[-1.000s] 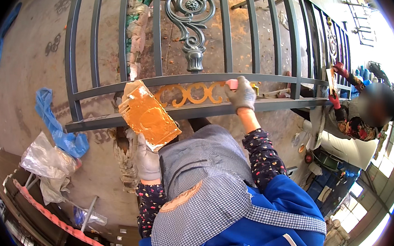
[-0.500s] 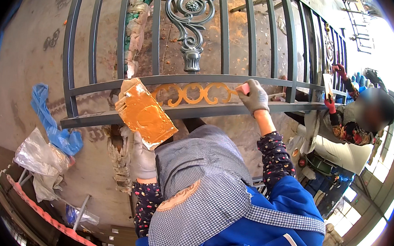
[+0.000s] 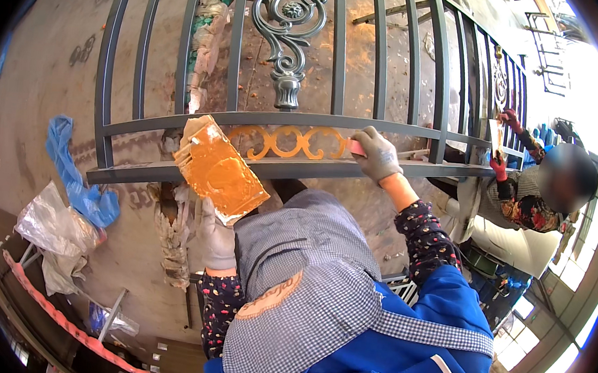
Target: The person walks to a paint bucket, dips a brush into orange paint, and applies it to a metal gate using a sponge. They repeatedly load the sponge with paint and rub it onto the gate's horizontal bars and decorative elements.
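My gloved left hand (image 3: 217, 240) grips the lower edge of a board (image 3: 222, 171) smeared with gold-orange paint, which is tilted in front of the railing's lower bars. In my gloved right hand (image 3: 379, 154) is a small pink sponge (image 3: 354, 147), pinched between the fingers. The sponge touches or nearly touches the right end of a gold scroll ornament (image 3: 291, 143); exact contact cannot be made out. This ornament sits between the two lower rails of a dark grey metal railing (image 3: 248, 118). The board hides part of its left end.
Above the rails hangs a grey cast ornament (image 3: 289, 47) among upright bars. At the right a co-worker (image 3: 528, 178) in red gloves works on the same railing. Blue plastic film (image 3: 81, 178) and clear plastic (image 3: 54, 221) lie at left, near a pink-wrapped bar (image 3: 68, 316).
My right hand and the sponge have shifted slightly left and down along the ornament's right end. The left hand still holds the board in nearly the same place. The co-worker's hands moved slightly.
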A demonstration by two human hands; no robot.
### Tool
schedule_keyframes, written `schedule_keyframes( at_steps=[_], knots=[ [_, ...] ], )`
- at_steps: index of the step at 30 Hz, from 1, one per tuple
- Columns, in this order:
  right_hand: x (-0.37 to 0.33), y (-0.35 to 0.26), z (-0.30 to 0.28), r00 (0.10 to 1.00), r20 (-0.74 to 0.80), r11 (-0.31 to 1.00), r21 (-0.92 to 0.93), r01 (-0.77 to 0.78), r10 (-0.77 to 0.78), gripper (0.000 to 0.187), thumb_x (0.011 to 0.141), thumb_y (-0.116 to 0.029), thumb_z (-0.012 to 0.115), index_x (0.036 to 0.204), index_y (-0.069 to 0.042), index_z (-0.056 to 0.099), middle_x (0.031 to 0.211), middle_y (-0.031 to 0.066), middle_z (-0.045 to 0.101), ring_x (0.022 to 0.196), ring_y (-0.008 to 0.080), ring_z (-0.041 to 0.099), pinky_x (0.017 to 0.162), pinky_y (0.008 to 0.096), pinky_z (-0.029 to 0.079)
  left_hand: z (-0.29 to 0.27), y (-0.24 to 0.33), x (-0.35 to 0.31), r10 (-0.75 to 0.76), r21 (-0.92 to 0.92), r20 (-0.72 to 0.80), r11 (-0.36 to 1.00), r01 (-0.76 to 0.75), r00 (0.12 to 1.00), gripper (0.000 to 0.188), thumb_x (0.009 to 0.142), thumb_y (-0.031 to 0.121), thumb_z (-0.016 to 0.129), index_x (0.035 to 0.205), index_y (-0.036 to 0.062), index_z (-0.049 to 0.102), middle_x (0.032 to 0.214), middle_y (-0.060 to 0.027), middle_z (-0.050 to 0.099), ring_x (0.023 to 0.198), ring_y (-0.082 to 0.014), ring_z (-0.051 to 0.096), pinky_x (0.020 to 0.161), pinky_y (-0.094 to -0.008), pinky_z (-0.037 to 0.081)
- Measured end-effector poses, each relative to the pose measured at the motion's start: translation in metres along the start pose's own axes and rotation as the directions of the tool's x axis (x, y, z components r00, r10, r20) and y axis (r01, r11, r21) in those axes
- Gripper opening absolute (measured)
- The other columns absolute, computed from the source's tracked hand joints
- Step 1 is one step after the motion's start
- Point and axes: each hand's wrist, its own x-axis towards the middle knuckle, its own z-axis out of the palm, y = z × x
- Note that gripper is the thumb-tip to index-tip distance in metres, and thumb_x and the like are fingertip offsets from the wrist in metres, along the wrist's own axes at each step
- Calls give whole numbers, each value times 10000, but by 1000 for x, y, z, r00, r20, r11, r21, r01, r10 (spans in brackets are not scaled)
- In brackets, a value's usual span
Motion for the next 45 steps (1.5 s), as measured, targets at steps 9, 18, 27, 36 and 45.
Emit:
schedule_keyframes(
  at_steps=[9, 18, 27, 36, 45],
  knots=[
    [4, 2, 1, 988, 143, 994, -79, 69, -57, 321, 771, -100, 716, 1077, -114, 621, 1113, 105, 593, 1012, 340, 640, 837, 467, 532, 15, -1, -1, 115, 176, -2, 978, -113, 993, 430, 1075, 317, 472, 1335, -25, 473, 1338, -168, 573, 1192, -261, 619, 957, -389, 566],
    [18, -2, 1, 941, 312, 968, -165, 190, -132, 316, 807, -61, 674, 1115, -116, 630, 1142, 76, 605, 1093, 310, 609, 899, 436, 514, 7, -6, -2, 41, 80, -20, 996, -40, 999, 431, 1082, 333, 451, 1331, -18, 479, 1324, -136, 584, 1187, -226, 605, 976, -349, 530],
    [31, -13, 8, 951, 273, 972, -140, 187, -144, 293, 789, -55, 678, 1074, -109, 638, 1135, 88, 598, 1109, 314, 600, 911, 431, 510, 11, -4, -4, 81, 137, -34, 988, -76, 996, 423, 1086, 350, 434, 1251, -31, 516, 1257, -140, 617, 1122, -225, 640, 910, -354, 567],
    [35, -14, 11, 945, 312, 973, -166, 158, -100, 319, 763, -26, 683, 1067, -115, 641, 1145, 76, 597, 1138, 299, 591, 922, 430, 508, -3, -15, -4, 82, 112, -97, 991, -71, 992, 421, 1079, 329, 467, 1281, -37, 514, 1222, -127, 622, 1094, -219, 640, 906, -323, 558],
    [30, -15, 4, 869, 390, 928, -84, 364, -305, 292, 784, -14, 666, 1049, -133, 646, 1126, 57, 594, 1128, 284, 582, 926, 417, 495, -22, -20, -8, 238, 455, -75, 872, -179, 968, 436, 895, -3, 722, 1302, 39, 571, 1234, -139, 604, 1073, -272, 616, 933, -322, 517]
  ],
)
